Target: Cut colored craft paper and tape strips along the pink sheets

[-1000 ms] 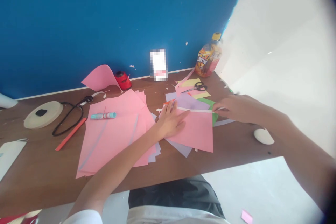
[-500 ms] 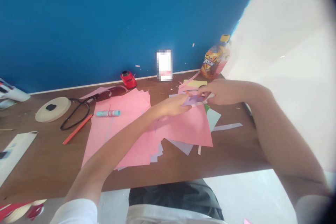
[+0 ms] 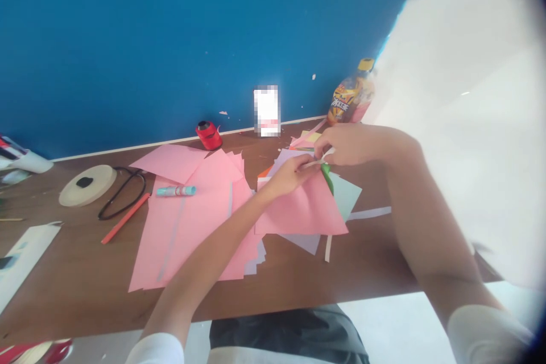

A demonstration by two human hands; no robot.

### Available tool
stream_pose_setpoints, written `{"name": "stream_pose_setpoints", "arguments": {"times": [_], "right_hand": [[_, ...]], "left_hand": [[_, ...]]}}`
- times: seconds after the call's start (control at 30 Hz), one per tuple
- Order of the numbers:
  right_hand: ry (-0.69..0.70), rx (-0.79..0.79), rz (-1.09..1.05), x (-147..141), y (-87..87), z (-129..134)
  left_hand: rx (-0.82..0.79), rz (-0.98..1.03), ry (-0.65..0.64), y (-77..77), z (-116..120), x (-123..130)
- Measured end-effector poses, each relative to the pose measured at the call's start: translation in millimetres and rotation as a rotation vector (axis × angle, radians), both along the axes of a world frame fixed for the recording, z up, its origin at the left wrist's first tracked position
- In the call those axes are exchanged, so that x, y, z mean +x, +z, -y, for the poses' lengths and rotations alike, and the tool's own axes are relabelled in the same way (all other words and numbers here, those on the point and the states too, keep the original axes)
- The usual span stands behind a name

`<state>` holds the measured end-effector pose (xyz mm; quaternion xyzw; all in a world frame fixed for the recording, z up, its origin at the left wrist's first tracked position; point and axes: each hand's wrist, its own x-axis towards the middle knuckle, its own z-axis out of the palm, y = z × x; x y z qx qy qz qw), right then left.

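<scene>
A thin white paper strip (image 3: 319, 159) sits between the two hands, above the papers on the right part of a brown wooden table (image 3: 72, 278). The right hand (image 3: 352, 145) is closed in a pinch on one end of the strip. The left hand (image 3: 286, 177) has its fingers bunched on the other end, so both hands are holding it. A small green paper piece (image 3: 327, 177) pokes out just below the strip, at 6 o'clock. Under the left hand lies a pink paper sheet (image 3: 305, 207). A light purple paper sheet (image 3: 290, 160) is just beside the strip at 10 o'clock, and a pale green paper sheet (image 3: 345, 196) lies at 5 o'clock. A long light purple paper strip (image 3: 369, 214) lies on the table at 4 o'clock. Farther off at 9 o'clock is a big messy pile of pink paper sheets (image 3: 183, 233), with a blue glue stick (image 3: 176, 190) lying on top. Past that pile are a round cream tape roll (image 3: 87, 185), a loop of black cord (image 3: 121, 196) and an orange-red marker (image 3: 125, 217). At 1 o'clock, a plastic bottle with a yellow cap (image 3: 352, 94) stands by a bright blue wall (image 3: 170, 40). A small red plastic thing (image 3: 209, 135) sits by the wall at 11 o'clock.
</scene>
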<state>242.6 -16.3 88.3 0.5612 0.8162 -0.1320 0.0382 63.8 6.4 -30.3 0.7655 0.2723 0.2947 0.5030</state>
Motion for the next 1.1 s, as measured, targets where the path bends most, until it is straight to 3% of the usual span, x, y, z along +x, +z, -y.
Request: {"name": "stream_pose_setpoints", "arguments": {"times": [0.2, 0.37, 0.57, 0.8, 0.9, 1.1], "right_hand": [[-0.088, -0.088, 0.000, -3, 10.7, 5], [-0.013, -0.068, -0.007, -6, 5.3, 1], [0.045, 0.035, 0.031, -11, -2.1, -5], [0.104, -0.019, 0.071, -24, -6.7, -9], [0.148, -0.003, 0.038, -25, -2.3, -8], [0.226, 0.050, 0.002, -25, 1.7, -5]], "left_hand": [[-0.092, 0.026, 0.007, 2.7, -3, -5], [-0.129, 0.044, 0.022, 8.2, -6, -12], [-0.055, 0.028, 0.029, 10.0, -12, -16], [-0.083, -0.002, 0.046, 18.1, -10, -21], [-0.206, 0.044, 0.099, 19.1, -8, -22], [-0.633, 0.243, 0.094, 14.8, -15, -19]]}}
